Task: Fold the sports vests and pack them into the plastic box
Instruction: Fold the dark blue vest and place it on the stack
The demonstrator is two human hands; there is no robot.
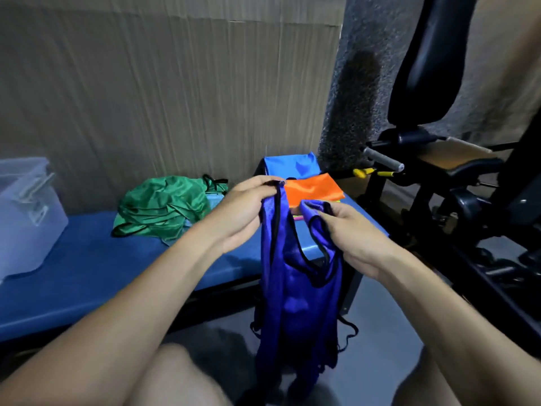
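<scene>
As hands (292, 218) pinch vest (298, 288) straps, raised

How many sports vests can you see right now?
4 clearly: dark blue vest held in both hands, crumpled green vest on the blue bench, folded orange vest and folded light blue vest behind. More may lie beneath.

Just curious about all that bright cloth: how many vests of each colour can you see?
Dark blue vest, held up by both hands: 1
Green vest, crumpled: 1
Orange vest, folded: 1
Light blue vest, folded: 1
Total: 4; more may be hidden in the piles.
</scene>
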